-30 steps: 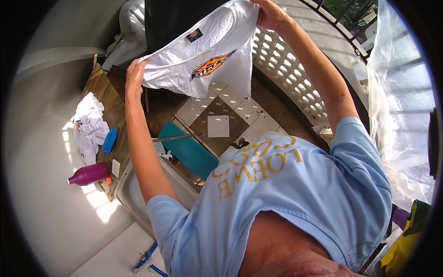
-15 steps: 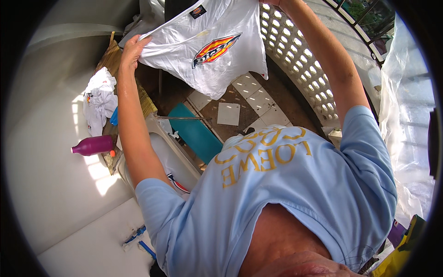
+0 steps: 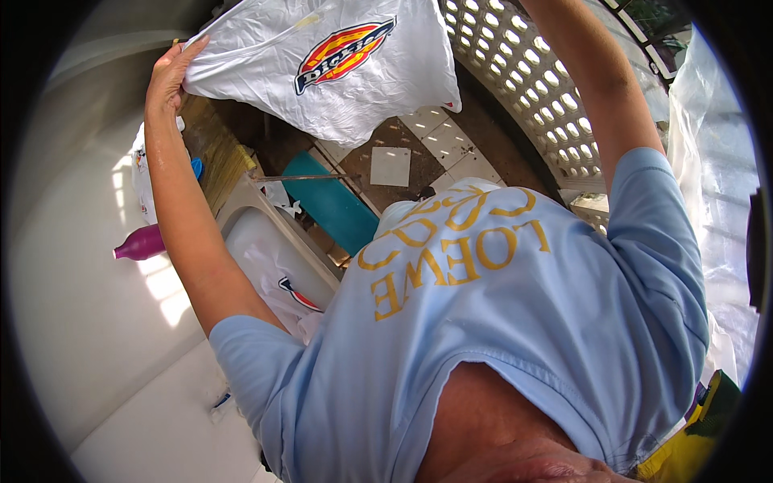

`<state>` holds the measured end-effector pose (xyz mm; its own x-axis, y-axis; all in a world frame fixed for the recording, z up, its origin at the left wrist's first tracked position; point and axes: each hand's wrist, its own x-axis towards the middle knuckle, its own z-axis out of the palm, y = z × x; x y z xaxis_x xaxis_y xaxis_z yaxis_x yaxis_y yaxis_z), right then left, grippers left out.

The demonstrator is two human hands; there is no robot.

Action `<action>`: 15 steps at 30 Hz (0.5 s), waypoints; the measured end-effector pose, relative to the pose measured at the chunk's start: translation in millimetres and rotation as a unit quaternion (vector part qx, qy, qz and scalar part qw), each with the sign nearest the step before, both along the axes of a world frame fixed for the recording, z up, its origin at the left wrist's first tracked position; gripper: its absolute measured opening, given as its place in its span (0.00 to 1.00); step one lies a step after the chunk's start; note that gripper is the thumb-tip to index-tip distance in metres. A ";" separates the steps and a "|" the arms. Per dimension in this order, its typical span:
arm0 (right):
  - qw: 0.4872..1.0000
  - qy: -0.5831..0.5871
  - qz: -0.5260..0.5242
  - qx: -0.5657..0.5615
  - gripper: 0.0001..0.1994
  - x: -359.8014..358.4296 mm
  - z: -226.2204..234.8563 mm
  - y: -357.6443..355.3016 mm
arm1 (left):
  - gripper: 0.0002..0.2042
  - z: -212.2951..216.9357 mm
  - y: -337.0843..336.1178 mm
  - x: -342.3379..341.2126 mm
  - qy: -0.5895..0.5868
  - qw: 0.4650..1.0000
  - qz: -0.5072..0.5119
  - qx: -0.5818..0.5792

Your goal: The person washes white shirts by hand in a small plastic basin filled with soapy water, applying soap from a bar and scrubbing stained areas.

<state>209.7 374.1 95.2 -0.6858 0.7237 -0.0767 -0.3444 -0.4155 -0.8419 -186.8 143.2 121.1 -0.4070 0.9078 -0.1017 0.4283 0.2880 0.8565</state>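
1. The left grip (image 3: 171, 76) pinches the edge of a white shirt (image 3: 354, 88), spread to its right.
2. The right grip is out of view; I cannot tell its state.
3. Below the left grip lies 1 purple bottle (image 3: 141, 243).

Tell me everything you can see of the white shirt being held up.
The white shirt looks like thin, wrinkled cloth, with a red, yellow and dark emblem, a faint yellowish mark above it and a small red spot near the lower right corner. It hangs spread out, its top cut off by the frame. The left hand grips its left edge.
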 end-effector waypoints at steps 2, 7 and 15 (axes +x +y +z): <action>1.000 0.014 0.011 0.012 0.08 8.2 0.4 2.1 | 0.33 5.9 -0.4 3.1 0.002 1.000 0.008 0.018; 0.999 0.019 0.015 0.031 0.09 23.1 0.5 5.5 | 0.29 25.6 -3.0 19.6 0.029 0.999 -0.017 0.006; 0.989 0.082 0.082 0.095 0.10 32.5 35.4 -23.5 | 0.30 68.2 -63.2 81.2 0.203 0.976 0.030 0.074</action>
<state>242.2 350.6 130.6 -0.7870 0.5928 0.1709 -0.4233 -0.3173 -0.8486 -105.6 80.0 189.3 -0.4394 0.8734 0.2098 0.7275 0.2091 0.6535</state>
